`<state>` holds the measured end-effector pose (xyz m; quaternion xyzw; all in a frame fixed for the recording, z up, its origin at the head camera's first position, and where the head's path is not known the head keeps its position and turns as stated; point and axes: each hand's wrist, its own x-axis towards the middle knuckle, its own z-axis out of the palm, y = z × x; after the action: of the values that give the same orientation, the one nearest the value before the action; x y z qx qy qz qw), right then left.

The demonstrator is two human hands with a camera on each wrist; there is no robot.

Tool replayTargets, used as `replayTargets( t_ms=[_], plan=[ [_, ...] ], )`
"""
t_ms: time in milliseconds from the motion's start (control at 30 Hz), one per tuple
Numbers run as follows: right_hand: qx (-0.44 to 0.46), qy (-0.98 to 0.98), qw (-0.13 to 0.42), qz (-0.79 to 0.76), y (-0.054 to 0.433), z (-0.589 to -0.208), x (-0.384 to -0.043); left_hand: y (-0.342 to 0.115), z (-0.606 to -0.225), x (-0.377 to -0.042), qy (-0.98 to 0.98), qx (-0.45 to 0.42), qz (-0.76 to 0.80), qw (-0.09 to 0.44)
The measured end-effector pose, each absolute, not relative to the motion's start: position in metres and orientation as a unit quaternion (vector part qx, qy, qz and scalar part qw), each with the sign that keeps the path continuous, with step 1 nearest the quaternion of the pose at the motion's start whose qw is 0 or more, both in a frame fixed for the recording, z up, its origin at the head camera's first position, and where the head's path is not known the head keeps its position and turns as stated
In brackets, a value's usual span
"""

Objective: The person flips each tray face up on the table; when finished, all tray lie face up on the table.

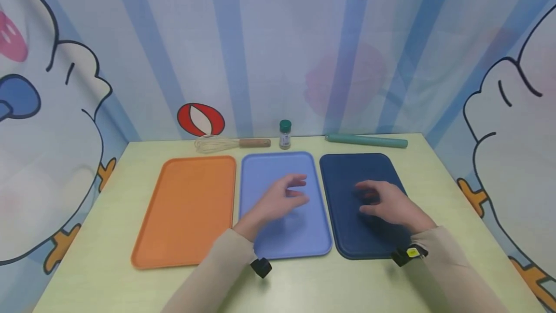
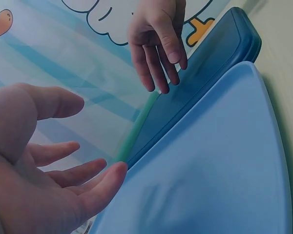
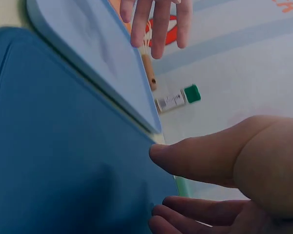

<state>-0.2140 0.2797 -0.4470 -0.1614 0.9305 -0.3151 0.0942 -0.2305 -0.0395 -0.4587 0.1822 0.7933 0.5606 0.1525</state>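
Observation:
My left hand (image 1: 280, 199) hovers over the light blue tray (image 1: 260, 173), fingers loosely bent and holding nothing. Above the dark navy tray (image 1: 347, 168) is my right hand (image 1: 386, 202), also with nothing in it; its thumb and fingers are spread apart in the right wrist view. Both trays lie side by side and bear only the shadows of the hands. To the left lies an orange tray (image 1: 191, 206). Behind the light blue tray a small jar with a green lid (image 1: 284, 134) stands upright.
A whisk (image 1: 234, 144) with a wooden handle lies behind the orange tray. At the back right rests a green rod (image 1: 367, 140). A patterned curtain (image 1: 278, 52) rises along the back edge of the pale yellow table (image 1: 100, 216).

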Motion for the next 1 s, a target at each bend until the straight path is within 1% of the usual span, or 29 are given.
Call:
replayTargets(
  t_ms=[200, 500, 667, 800, 1000],
  plan=[
    [-0.131, 0.938, 0.103, -0.305, 0.298, -0.447, -0.213, -0.022, -0.469, -0.238, 0.769, 0.170, 0.589, 0.180],
    [-0.106, 0.954, 0.087, -0.268, 0.323, -0.446, -0.212, 0.002, -0.472, -0.242, 0.756, 0.142, 0.607, 0.201],
    [-0.076, 0.957, 0.097, -0.261, 0.333, -0.446, -0.211, 0.010, -0.473, -0.245, 0.760, 0.114, 0.606, 0.207],
    [-0.054, 0.958, 0.107, -0.262, 0.340, -0.446, -0.210, 0.016, -0.471, -0.246, 0.762, 0.111, 0.602, 0.213],
    [-0.051, 0.957, 0.108, -0.264, 0.350, -0.448, -0.211, 0.027, -0.466, -0.245, 0.767, 0.111, 0.595, 0.214]
  ],
)
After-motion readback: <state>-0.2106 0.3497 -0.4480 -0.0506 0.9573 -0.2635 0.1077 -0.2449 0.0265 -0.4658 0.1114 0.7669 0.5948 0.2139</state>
